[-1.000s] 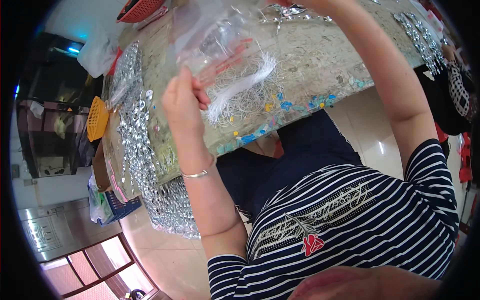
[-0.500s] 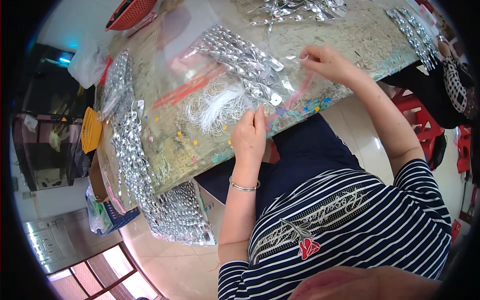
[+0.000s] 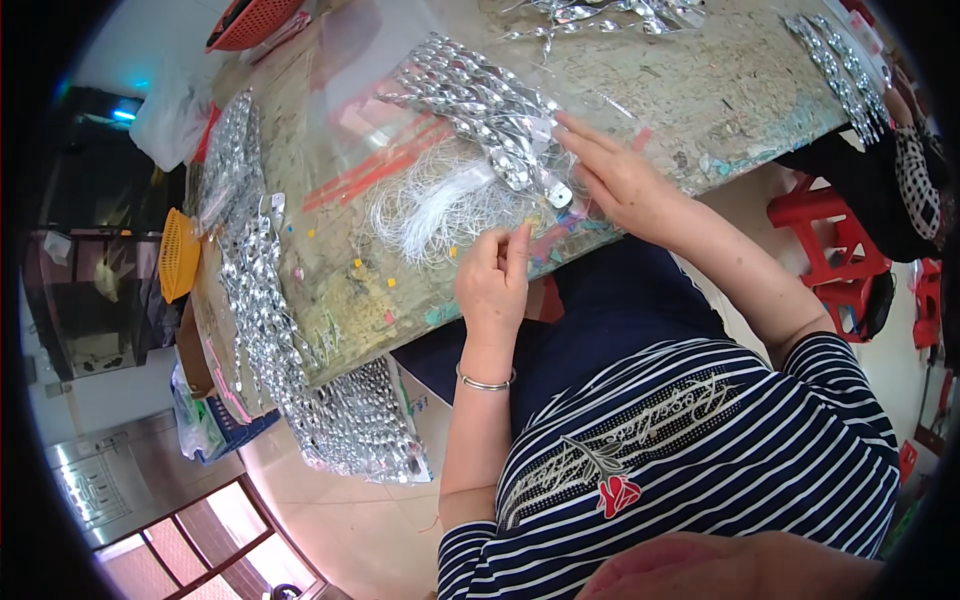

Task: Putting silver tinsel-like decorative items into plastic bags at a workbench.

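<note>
My left hand (image 3: pixel 492 280) is closed in a pinch at the table's near edge, thumb up; whatever it may hold is too small to make out. My right hand (image 3: pixel 622 185) reaches in from the right with its fingers stretched out. Its fingertips are at the right side of a bundle of twisted silver foil strips (image 3: pixel 465 90) with small white tabs at their near ends. Just beyond my left hand lies a loose tangle of white string (image 3: pixel 435 215). Under the strips and string is a clear plastic bag with red bands (image 3: pixel 375 165).
More silver strips (image 3: pixel 265 290) hang over the table's left edge, by a yellow basket (image 3: pixel 180 255). Others lie at the far side (image 3: pixel 610 15) and far right (image 3: pixel 840 75). A red basket (image 3: pixel 255 25) stands far left. Red stools (image 3: pixel 830 240) and another person's checked sleeve (image 3: pixel 912 165) are at right.
My right hand has come left and nearer, from a pinch beyond the strips to stretched fingers beside their tabbed ends. My left hand has barely moved.
</note>
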A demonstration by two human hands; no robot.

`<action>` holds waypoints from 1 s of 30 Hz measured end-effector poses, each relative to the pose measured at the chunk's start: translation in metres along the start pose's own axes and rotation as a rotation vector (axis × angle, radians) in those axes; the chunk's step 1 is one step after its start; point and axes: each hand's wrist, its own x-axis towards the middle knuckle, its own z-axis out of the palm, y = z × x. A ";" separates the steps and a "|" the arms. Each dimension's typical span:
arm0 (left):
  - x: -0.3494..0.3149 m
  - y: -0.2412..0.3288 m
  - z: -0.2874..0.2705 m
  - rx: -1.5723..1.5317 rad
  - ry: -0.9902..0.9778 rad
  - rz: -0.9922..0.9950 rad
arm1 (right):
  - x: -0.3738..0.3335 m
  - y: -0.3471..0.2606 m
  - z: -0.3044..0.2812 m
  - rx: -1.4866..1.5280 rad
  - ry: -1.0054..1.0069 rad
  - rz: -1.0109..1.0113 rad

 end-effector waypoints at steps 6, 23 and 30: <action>0.006 -0.013 -0.019 0.061 0.006 -0.009 | 0.037 0.008 0.027 0.036 0.032 0.164; 0.002 -0.045 -0.008 0.170 0.120 0.134 | 0.065 -0.007 0.004 0.200 0.020 0.288; 0.001 -0.043 -0.008 0.153 0.147 0.178 | 0.040 -0.043 0.019 0.229 -0.065 0.182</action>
